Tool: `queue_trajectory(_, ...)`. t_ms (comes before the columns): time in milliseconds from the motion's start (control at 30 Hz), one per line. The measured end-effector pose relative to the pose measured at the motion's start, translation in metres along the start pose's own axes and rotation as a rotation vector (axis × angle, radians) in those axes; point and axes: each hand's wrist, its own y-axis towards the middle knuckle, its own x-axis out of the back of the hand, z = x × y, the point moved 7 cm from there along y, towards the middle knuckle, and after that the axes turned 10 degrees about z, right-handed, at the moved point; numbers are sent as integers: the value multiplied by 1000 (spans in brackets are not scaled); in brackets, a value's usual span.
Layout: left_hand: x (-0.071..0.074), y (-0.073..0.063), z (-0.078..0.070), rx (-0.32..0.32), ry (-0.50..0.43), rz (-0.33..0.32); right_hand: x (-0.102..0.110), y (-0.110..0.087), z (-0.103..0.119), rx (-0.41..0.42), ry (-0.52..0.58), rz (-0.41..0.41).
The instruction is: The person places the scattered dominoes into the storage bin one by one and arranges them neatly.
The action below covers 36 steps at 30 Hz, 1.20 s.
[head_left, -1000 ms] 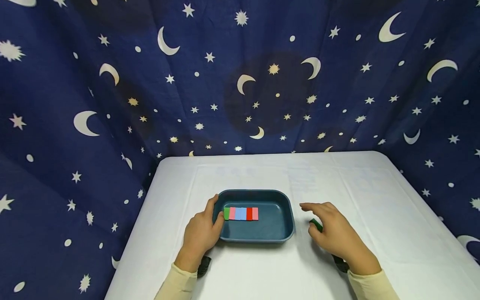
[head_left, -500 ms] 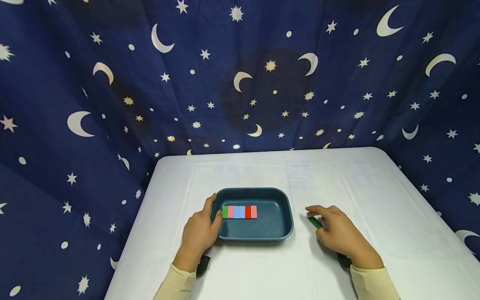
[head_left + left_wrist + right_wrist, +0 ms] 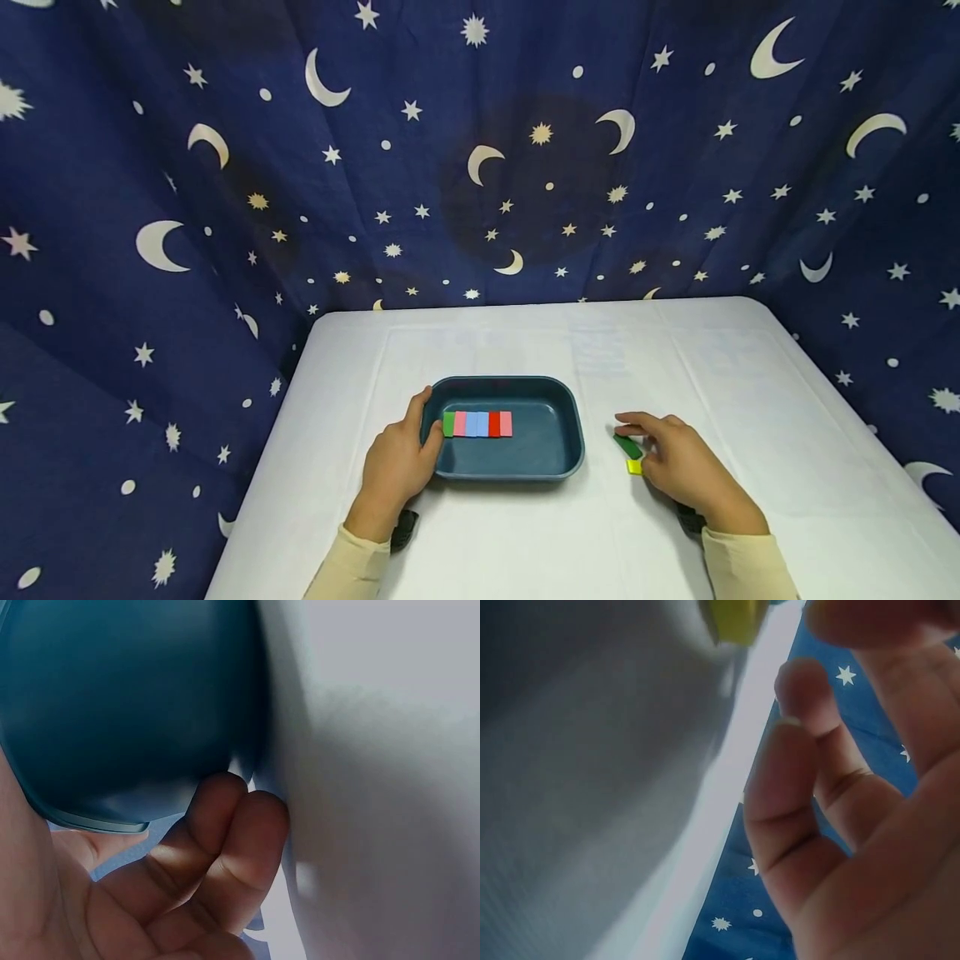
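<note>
My left hand [image 3: 396, 467] grips the left end of a dark teal rectangular tray [image 3: 536, 457], its thumb at the rim. In the left wrist view, curled fingertips [image 3: 251, 832] press close against the tray's outer wall [image 3: 135, 705]. Inside the tray, a row of small flat coloured pieces [image 3: 477, 424] lies side by side: green, pink, blue, red and pink. To the tray's right, my right hand [image 3: 686, 467] hovers low with loosely bent fingers and nothing between them. A dark green piece [image 3: 627, 447] and a yellow piece [image 3: 634, 467] lie beside its fingertips.
A white cloth-covered table [image 3: 495, 342] carries everything. Behind it and along both sides hangs a dark blue curtain [image 3: 420, 175] with moons and stars.
The right hand has shifted slightly right, uncovering the dark green piece and then the yellow one. The left hand keeps its hold on the tray; the view has tilted a little.
</note>
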Motion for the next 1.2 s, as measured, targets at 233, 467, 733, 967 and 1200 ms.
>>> queue_trajectory(233, -6, -2, 1, 3, 1, 8, -2, -4, -2, -24, 0, -12)
queue_trajectory(467, -6, -2, 0, -1, 3, -2, -2, -5, -4, -50, 10, -4)
queue_trajectory(733, -6, -1, -2, -8, 11, -10, -2, -5, -7, -71, 23, 11)
queue_trajectory(967, -4, -1, -2, -8, 2, -17, -2, -6, -5, -40, 26, -5)
queue_trajectory(1200, -4, -1, -1, 12, -3, -3, -4, -4, -3, -5, 26, -27)
